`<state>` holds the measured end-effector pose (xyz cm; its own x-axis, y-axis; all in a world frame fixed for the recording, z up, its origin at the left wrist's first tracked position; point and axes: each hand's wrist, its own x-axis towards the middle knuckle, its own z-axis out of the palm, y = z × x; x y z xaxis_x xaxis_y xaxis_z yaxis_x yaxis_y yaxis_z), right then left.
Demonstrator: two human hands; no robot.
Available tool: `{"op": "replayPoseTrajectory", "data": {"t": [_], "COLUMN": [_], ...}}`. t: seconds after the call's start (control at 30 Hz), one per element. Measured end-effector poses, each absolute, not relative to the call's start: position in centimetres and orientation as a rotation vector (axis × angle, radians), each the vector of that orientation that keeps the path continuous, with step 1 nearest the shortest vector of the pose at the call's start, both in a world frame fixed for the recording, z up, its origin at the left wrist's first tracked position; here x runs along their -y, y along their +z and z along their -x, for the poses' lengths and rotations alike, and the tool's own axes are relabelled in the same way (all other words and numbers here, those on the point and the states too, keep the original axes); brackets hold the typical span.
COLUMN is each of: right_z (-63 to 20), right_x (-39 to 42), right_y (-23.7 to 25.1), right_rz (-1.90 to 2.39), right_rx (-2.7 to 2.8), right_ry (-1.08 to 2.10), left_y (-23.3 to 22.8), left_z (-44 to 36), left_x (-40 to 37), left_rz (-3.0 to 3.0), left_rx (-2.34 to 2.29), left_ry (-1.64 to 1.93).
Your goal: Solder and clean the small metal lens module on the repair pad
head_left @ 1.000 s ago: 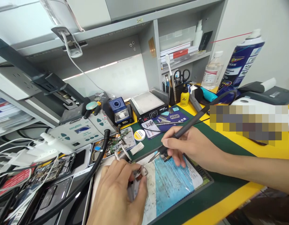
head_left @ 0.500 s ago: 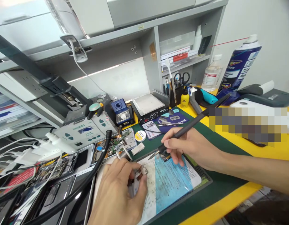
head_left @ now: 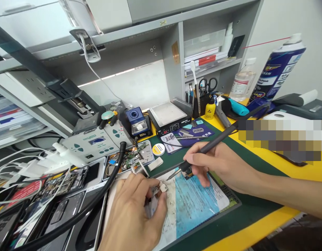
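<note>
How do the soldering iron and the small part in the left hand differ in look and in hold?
The soldering iron is long and mostly dark; the small part is compact and partly pale. The right hand holds the soldering iron like a pen; the left hand pinches the small part. Both are gripped with the fingers.

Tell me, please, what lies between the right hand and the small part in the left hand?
The head view shows the soldering iron's metal tip, the white-and-blue sheet below, and a small dark component.
</note>
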<state>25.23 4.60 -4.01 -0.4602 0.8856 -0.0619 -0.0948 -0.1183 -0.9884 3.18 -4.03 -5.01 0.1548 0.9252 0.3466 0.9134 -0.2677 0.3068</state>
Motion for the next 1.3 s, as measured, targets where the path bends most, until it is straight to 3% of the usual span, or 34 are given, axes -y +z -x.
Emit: {"op": "replayPoseTrajectory", "data": {"t": [0.3, 1.3], "right_z": [-25.45, -24.75], "right_x": [-4.28, -3.85], "right_y": [-4.07, -3.63], "right_rz": [0.868, 1.133], "right_rx": [1.403, 1.533], "right_ry": [1.762, 1.619], "left_y": [-5.0, -5.63], "left_z": [-3.09, -2.67], "left_x": [3.8, 3.42], "left_rz": [-2.489, -2.52], "left_rx": [-1.843, -1.788], "left_ry": [0.819, 0.757]}}
